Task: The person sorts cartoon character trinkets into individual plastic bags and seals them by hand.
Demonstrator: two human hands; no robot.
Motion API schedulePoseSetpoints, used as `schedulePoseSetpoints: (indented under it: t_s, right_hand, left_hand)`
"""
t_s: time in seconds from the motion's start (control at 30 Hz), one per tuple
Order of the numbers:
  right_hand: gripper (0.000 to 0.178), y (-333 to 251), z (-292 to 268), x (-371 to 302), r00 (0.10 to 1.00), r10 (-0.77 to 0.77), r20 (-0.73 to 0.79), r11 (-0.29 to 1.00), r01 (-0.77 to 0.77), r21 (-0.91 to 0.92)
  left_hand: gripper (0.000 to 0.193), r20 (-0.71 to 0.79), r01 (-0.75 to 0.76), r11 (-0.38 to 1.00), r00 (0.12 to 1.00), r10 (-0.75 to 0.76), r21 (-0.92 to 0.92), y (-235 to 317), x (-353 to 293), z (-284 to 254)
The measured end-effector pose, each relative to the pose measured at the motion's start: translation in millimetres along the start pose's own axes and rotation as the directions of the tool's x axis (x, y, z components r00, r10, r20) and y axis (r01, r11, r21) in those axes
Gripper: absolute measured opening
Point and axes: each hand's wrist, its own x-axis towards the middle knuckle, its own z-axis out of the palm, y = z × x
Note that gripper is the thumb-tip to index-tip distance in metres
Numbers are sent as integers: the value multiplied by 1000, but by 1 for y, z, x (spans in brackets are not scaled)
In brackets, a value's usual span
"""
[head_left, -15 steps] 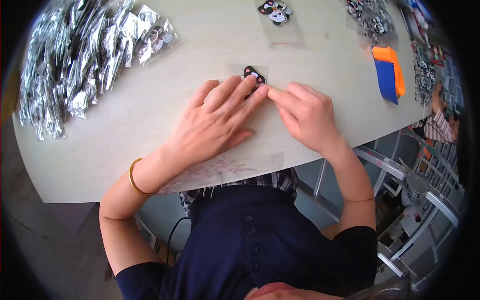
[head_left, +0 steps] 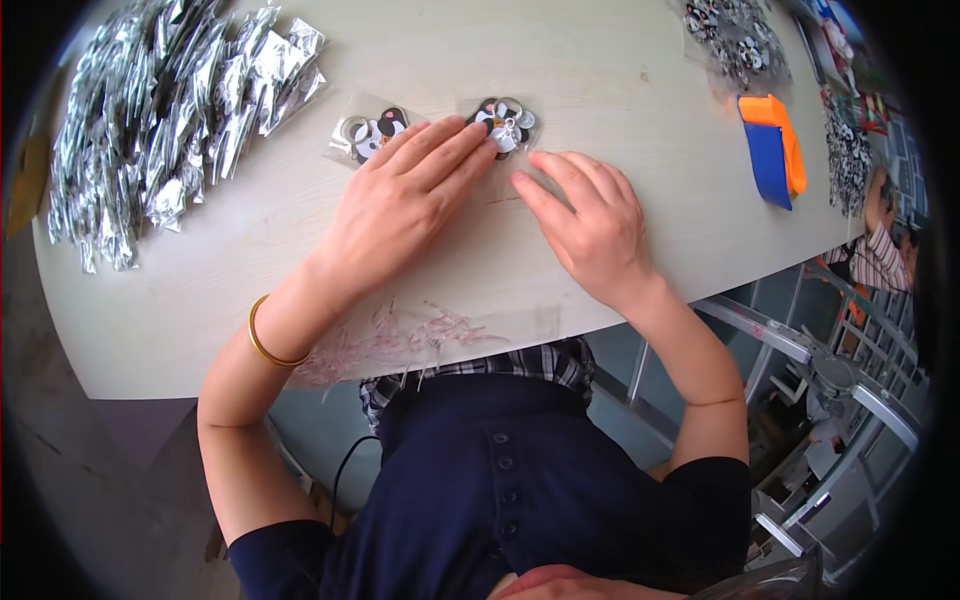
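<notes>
Two black-and-white animal keychains in clear plastic bags lie on the pale table (head_left: 620,70). My left hand (head_left: 405,200) lies palm down with fingers stretched out, its fingertips on the right keychain (head_left: 512,120). That one has a metal ring, and its bag reaches toward me, with a thin red line across it. Partly under the same fingers is the left keychain (head_left: 375,132), its split ring showing. Just right of the bags, my right hand (head_left: 590,215) rests with its thumb and fingers apart, holding nothing I can see.
A heap of shiny bagged pieces (head_left: 170,110) covers the far left. At the far right are more bagged keychains (head_left: 745,45) and a blue-and-orange tool (head_left: 768,150). Thin reddish plastic strips (head_left: 400,335) lie along the near edge. Another person's striped sleeve (head_left: 882,255) shows at right.
The far bagged keychain has come nearer, under my left fingertips. The other now lies further left. My right fingers, pinched together by the left hand before, have spread and moved slightly away.
</notes>
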Motion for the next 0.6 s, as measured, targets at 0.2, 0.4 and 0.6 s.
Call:
schedulePoseSetpoints:
  t_s: [0.2, 0.4, 0.6]
  right_hand:
    - [28, 3, 2, -11, 999, -8, -34, 999, 10, 42]
    - [25, 5, -6, -13, 996, 79, -39, 970, -68, 235]
    - [18, 14, -7, -1, 990, 137, 21, 901, -134, 414]
  left_hand:
    - [54, 1, -32, 997, 999, 32, -67, 0, -1, 2]
    - [55, -11, -88, 979, 996, 87, -182, 8, 11, 21]
    - [56, 5, -93, 976, 995, 96, -197, 5, 11, 20]
